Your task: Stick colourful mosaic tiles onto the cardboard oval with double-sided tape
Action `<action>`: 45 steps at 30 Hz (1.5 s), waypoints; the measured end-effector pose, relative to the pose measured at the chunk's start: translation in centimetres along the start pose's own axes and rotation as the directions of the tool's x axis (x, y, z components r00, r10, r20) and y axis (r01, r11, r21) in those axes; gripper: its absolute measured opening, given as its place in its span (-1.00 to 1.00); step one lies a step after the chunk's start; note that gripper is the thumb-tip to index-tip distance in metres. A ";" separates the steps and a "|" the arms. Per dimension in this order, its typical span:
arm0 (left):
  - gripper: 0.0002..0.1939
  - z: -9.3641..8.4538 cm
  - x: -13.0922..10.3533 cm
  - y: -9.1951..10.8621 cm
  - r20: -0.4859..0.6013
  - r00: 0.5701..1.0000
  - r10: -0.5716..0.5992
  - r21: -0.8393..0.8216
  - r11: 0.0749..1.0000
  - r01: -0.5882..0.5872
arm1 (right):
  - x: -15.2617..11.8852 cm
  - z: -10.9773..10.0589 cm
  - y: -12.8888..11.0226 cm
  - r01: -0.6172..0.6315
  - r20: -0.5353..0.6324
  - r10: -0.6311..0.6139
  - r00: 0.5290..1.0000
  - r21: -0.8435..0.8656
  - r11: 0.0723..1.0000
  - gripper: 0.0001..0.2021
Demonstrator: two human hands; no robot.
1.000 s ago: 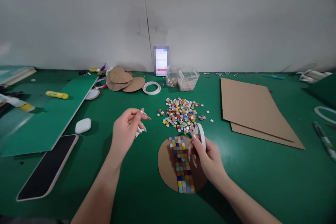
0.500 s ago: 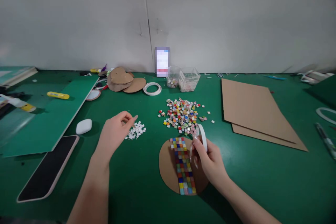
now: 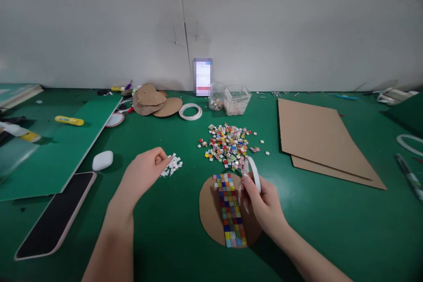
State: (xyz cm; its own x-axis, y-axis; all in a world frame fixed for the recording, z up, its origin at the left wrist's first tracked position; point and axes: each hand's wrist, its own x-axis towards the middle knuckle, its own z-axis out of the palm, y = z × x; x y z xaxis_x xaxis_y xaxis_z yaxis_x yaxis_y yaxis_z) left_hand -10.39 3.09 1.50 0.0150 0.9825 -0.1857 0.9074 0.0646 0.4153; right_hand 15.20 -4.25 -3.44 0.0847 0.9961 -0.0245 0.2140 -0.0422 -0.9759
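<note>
My right hand [image 3: 267,202] grips a narrow roll of white tape [image 3: 254,174], upright above a round cardboard piece [image 3: 208,211]. Down the middle of that cardboard runs a strip of small coloured mosaic tiles [image 3: 231,211]. My left hand [image 3: 145,174] has thumb and fingers pinched together at the edge of a small heap of white scraps [image 3: 173,165]; whatever is in the pinch, if anything, is too small to make out. A pile of loose multicoloured tiles [image 3: 228,143] lies just beyond the round cardboard.
Behind the pile stand two clear containers [image 3: 237,99] and a lit phone [image 3: 202,77]. Cardboard sheets [image 3: 317,136] lie at right. On the left are a dark phone [image 3: 56,216], a white case [image 3: 102,160], a green board [image 3: 76,145] and cardboard discs [image 3: 168,107].
My left hand has dipped slightly, its fingertips lower by the white scraps. My right hand keeps the tape roll in nearly the same place. The whole view has shifted a little.
</note>
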 end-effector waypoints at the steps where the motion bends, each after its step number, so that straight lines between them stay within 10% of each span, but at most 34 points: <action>1: -0.65 0.0 0.0 0.1 -0.012 1.000 -0.009 0.003 1.000 0.009 | 0.0 0.0 0.0 -0.011 0.006 0.011 1.000 0.006 1.000 -0.60; 45: -0.72 -0.2 0.5 -0.5 0.056 0.997 -0.052 -0.129 0.990 0.059 | 0.0 0.1 0.0 -0.044 0.037 0.043 0.998 0.038 0.998 -0.62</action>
State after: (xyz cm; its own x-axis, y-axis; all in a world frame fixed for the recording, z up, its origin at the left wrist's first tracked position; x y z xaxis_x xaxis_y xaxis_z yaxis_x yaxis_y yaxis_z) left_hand -10.88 3.56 1.35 -0.0088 0.9666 -0.2563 0.8451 0.1442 0.5148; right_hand 15.15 -4.25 -3.47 0.0582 0.9955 -0.0743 0.1728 -0.0833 -0.9814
